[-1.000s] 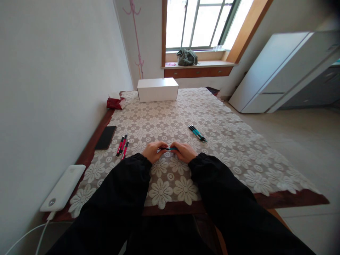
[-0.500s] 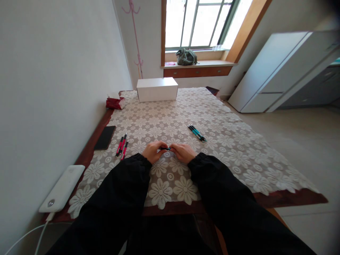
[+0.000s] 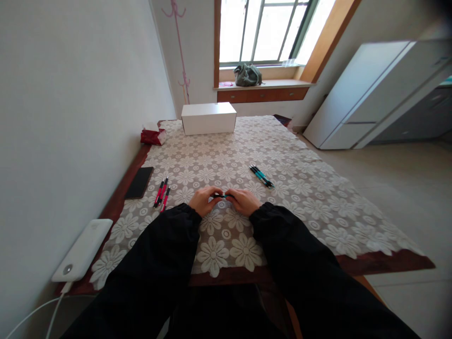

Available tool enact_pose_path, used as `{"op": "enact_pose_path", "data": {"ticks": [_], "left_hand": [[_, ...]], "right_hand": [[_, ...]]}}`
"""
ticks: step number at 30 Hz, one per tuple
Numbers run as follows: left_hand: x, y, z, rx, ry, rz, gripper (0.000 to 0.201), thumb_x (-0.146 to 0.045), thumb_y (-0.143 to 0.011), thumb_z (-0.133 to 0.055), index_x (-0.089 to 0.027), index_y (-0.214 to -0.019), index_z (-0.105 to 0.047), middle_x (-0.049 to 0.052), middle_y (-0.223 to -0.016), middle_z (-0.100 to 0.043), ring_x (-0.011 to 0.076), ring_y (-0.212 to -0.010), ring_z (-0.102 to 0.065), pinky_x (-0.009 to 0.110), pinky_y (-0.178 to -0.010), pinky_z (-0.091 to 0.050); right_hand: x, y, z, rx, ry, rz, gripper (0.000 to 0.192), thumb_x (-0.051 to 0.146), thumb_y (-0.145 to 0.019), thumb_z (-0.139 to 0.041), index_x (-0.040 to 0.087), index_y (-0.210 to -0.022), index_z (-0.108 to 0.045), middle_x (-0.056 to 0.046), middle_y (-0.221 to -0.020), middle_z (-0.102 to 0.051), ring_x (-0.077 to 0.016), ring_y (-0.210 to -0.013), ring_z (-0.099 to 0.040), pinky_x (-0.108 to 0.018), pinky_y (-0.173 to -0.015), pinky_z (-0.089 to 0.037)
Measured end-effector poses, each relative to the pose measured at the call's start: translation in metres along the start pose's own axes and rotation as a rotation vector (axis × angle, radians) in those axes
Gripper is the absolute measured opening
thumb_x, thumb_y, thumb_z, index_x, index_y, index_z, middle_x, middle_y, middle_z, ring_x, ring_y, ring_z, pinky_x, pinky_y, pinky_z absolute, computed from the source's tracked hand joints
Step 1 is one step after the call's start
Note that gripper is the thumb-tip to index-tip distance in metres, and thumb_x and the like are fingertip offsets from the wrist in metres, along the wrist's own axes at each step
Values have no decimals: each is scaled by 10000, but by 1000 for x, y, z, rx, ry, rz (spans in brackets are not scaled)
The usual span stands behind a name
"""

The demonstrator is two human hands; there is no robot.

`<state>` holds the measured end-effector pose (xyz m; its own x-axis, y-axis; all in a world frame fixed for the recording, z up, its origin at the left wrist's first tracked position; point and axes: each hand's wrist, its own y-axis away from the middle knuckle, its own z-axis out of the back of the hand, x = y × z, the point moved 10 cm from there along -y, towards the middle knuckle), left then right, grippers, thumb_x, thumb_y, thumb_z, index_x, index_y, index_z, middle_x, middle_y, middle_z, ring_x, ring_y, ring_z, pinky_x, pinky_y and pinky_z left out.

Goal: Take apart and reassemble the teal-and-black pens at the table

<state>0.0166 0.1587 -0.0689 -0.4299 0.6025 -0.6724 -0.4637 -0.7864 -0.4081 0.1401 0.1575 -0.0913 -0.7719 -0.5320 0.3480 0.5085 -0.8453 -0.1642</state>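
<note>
Left hand (image 3: pixel 202 201) and right hand (image 3: pixel 243 201) pinch one teal pen (image 3: pixel 221 196) between them at worktop (image 3: pixel 318 202) centre | step: seemingly assembling | spare teal pens (image 3: pixel 262 176) at 2 o'clock | next: careful axial alignment

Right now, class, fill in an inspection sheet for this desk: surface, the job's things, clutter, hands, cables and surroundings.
Surface: table under a lace cloth.
Job's things: teal pen, held level between both hands; more teal pens lie to the right, red pens to the left.
Clutter: phone, power bank, white box, red pack.
Hands: left hand and right hand each grip one end of the pen.
Cables: white cable from the power bank.
Surroundings: window, bag on the sill, white cabinet.
</note>
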Motion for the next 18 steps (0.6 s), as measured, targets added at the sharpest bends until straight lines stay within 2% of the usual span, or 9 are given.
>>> {"op": "enact_pose_path", "data": {"ticks": [5, 9, 12, 18], "left_hand": [[7, -2, 6, -39, -64, 77, 238, -387, -929, -593, -218, -1085, -655, 47, -1038, -728, 180, -893, -667, 326, -848, -524], [13, -2, 8, -6, -262, 141, 344, -442, -990, -454, -209, -906, -693, 52, -855, -709, 202, -840, -640, 333, -790, -483], [15, -2, 3, 55, -331, 141, 417, -454, -997, -429, -215, -777, -689, 44, -730, -667, 205, -795, -620, 323, -745, -458], [17, -2, 1, 43, -288, 131, 231, -416, -925, -600, -221, -866, -710, 36, -811, -699, 197, -828, -631, 313, -777, -474]], "right_hand": [[-1, 0, 4, -27, -3, -10, 223, 312, -1015, -474, 219, -1127, -643, -70, -1029, -737, -205, -903, -683, -275, -760, -438], [-3, 1, 7, -60, 1, -8, 216, 332, -1008, -498, 223, -1120, -648, -72, -1034, -732, -203, -907, -674, -273, -770, -442], [-3, 1, 7, -72, -3, 3, 204, 333, -1002, -514, 227, -1103, -656, -68, -1023, -729, -196, -904, -667, -270, -782, -444], [-2, 0, 6, -56, -10, 29, 222, 318, -1013, -487, 241, -1095, -679, -56, -1022, -736, -189, -914, -664, -273, -808, -446]]}}
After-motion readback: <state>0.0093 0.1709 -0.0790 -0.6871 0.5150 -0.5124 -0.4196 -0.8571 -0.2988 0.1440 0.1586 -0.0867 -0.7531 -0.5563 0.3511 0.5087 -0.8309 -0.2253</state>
